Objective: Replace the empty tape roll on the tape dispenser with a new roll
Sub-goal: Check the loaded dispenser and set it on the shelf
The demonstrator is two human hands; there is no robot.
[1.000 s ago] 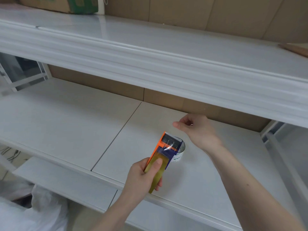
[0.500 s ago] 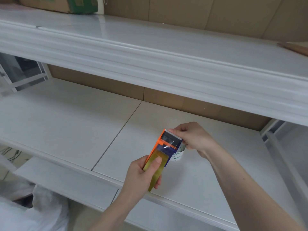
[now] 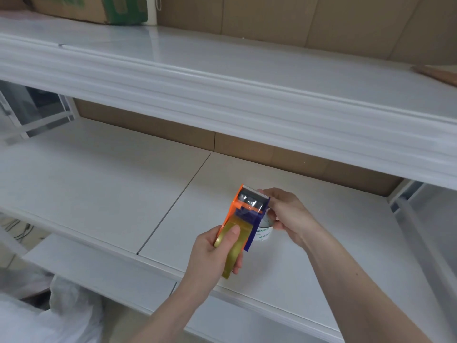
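My left hand (image 3: 212,259) grips an orange and blue tape dispenser (image 3: 243,210) from below, thumb pressed on the amber tape roll (image 3: 243,229) mounted in it. The serrated blade end points away from me. Clear tape lies across the dispenser's head. My right hand (image 3: 290,215) pinches the blue right side of that head, thumb near the blade. A white empty tape core (image 3: 264,235) with green print stands on the white shelf (image 3: 99,184), partly hidden behind the dispenser and my right fingers.
An upper white shelf (image 3: 222,95) overhangs the work area, with a cardboard box (image 3: 99,8) at its far left. Brown cardboard panels back the shelves. A white bag (image 3: 49,315) lies at the lower left below the shelf edge.
My right hand came down from open above the shelf and closed on the right side of the dispenser's head. My left hand kept hold of the dispenser, lifting it slightly.
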